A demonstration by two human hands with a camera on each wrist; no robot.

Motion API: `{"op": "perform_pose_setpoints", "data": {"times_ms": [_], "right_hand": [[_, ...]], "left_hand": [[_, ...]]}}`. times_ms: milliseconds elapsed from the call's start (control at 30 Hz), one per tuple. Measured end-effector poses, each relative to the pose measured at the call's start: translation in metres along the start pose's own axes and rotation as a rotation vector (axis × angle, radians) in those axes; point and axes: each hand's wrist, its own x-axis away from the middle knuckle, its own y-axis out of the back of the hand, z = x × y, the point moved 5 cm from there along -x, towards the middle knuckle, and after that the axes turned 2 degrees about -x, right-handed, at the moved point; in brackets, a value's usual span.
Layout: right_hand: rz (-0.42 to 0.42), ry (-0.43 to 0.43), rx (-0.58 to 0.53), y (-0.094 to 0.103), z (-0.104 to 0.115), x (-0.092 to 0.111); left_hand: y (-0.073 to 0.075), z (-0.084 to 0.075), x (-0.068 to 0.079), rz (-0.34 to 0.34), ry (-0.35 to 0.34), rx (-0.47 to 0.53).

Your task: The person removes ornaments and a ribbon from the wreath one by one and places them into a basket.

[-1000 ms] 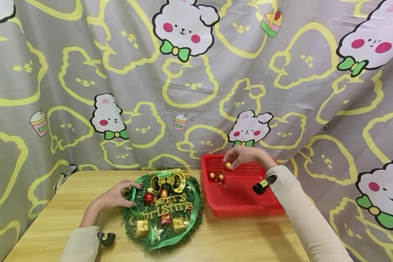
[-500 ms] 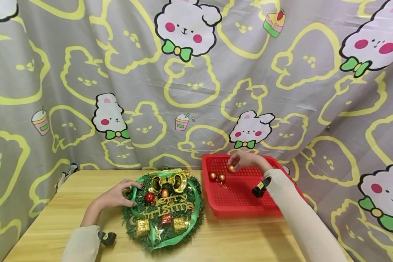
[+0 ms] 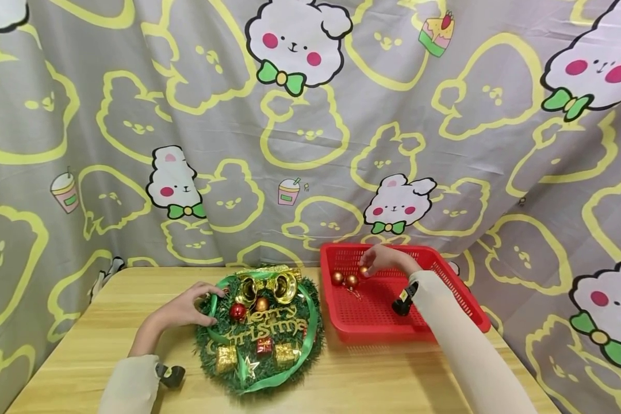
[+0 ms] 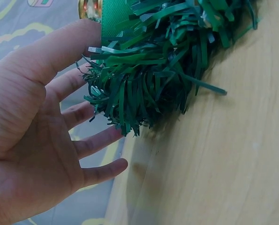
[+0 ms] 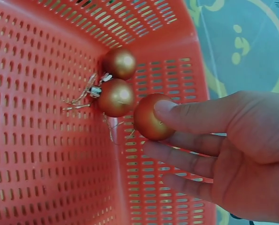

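Note:
A green tinsel Christmas wreath [image 3: 302, 287] lies on the table, trimmed with green ribbon, gold bells, baubles, small gift boxes and gold lettering. My left hand [image 3: 188, 307] is at its left edge. In the left wrist view, that hand's fairly straight fingers [image 4: 99, 143] are spread beside the tinsel, the thumb over the ribbon's edge. Inside the red basket [image 3: 383, 330], my right hand [image 3: 385, 259] pinches a gold bauble [image 5: 151, 117] between thumb and fingers. Two more gold baubles with hanging strings, a nearer one [image 5: 116, 97] and a farther one [image 5: 120, 63], lie beside it.
The basket has perforated walls and stands just right of the wreath, near the table's back edge. Behind the wooden table [image 3: 119, 299] hangs a grey curtain [image 3: 310, 172] with cartoon prints. A black strap device is on each wrist.
My right hand, still holding the bauble, has come down lower into the basket, towards the two other baubles. The left hand and the wreath stay put.

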Motion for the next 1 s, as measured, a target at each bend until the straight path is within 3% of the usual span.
{"op": "perform_pose_setpoints", "data": {"times_ms": [1000], "right_hand": [[-0.028,-0.084,0.075,-0.021,-0.015,-0.015]], "left_hand": [[0.0,0.002,-0.001,-0.003,-0.001,-0.013]]}}
